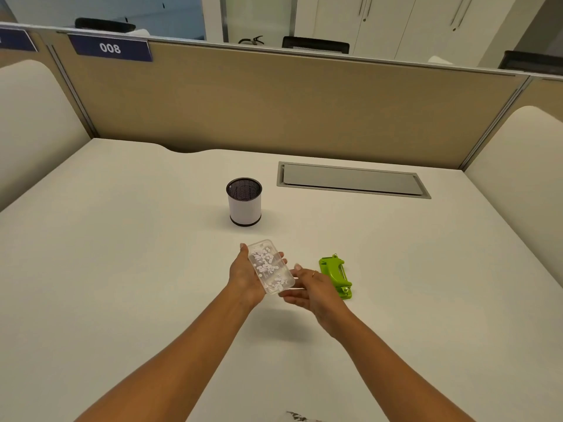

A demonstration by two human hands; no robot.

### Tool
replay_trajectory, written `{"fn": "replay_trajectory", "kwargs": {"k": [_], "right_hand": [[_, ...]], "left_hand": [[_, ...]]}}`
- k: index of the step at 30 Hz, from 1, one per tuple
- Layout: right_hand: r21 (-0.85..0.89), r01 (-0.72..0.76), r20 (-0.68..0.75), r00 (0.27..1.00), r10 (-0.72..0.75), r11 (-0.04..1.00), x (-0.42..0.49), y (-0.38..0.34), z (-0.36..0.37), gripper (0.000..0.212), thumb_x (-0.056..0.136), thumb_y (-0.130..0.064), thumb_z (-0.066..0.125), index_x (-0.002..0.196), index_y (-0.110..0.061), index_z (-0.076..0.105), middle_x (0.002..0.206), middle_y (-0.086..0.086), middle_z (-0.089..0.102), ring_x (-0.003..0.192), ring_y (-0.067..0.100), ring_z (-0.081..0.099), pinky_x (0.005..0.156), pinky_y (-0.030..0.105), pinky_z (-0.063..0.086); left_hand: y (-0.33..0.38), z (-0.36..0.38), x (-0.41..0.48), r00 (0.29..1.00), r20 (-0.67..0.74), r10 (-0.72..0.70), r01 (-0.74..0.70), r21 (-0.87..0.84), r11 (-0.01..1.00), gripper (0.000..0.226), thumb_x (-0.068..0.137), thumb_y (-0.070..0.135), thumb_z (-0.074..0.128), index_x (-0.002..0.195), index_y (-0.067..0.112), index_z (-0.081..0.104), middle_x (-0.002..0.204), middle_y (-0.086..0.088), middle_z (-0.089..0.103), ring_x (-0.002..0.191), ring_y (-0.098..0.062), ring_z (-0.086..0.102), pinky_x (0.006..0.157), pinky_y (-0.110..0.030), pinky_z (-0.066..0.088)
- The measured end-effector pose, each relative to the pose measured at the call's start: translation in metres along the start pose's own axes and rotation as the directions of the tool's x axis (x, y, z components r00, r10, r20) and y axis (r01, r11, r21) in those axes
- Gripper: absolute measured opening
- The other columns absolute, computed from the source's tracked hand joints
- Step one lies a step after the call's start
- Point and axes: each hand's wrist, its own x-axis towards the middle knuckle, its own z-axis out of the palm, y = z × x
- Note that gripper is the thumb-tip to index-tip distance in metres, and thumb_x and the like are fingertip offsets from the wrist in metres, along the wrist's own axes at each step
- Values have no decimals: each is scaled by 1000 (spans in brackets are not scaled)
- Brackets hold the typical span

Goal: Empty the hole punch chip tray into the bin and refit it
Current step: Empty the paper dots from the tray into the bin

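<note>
A clear plastic chip tray (270, 270) with several white paper dots inside rests open side up in my left hand (243, 277), which grips it from below and from the left. My right hand (307, 289) hovers just right of the tray with its fingers spread, holding nothing. The green hole punch (336, 275) lies on the white desk to the right of my right hand, apart from the tray. A small round bin (244, 201) with a white wall and dark mesh inside stands upright farther back on the desk, beyond the tray.
A grey cable flap (353, 180) is set into the desk at the back right. A beige partition (274, 111) closes off the far edge, with cream side panels to the left and right. A small dark mark sits at the desk's near edge (300, 416).
</note>
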Motion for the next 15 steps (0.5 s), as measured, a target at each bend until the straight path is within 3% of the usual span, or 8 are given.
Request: {"fn": "replay_trajectory", "kwargs": {"k": [7, 10, 15], "right_hand": [[310, -88, 88, 994, 64, 947, 1, -4, 16, 21, 97, -12, 40, 92, -6, 60, 90, 10, 67, 73, 16, 68, 61, 21, 60], [351, -78, 57, 996, 62, 933, 6, -10, 18, 24, 98, -10, 38, 93, -4, 60, 86, 10, 68, 62, 12, 71, 56, 21, 59], [361, -81, 20, 997, 80, 929, 20, -26, 22, 27, 98, -9, 36, 114, 3, 54, 85, 11, 66, 71, 17, 65, 63, 27, 58]], "left_hand": [[3, -1, 5, 992, 13, 125, -122, -131, 984, 56, 98, 40, 20, 134, 5, 43, 95, -17, 61, 90, -30, 58, 97, -50, 36], [4, -3, 6, 985, -29, 170, -172, -106, 979, 51, 98, 33, 22, 133, 3, 44, 107, -18, 62, 103, -31, 56, 97, -46, 41], [13, -9, 13, 978, -66, 200, -201, -6, 980, 45, 98, 30, 25, 129, 7, 48, 125, -13, 57, 105, -27, 55, 92, -40, 41]]}}
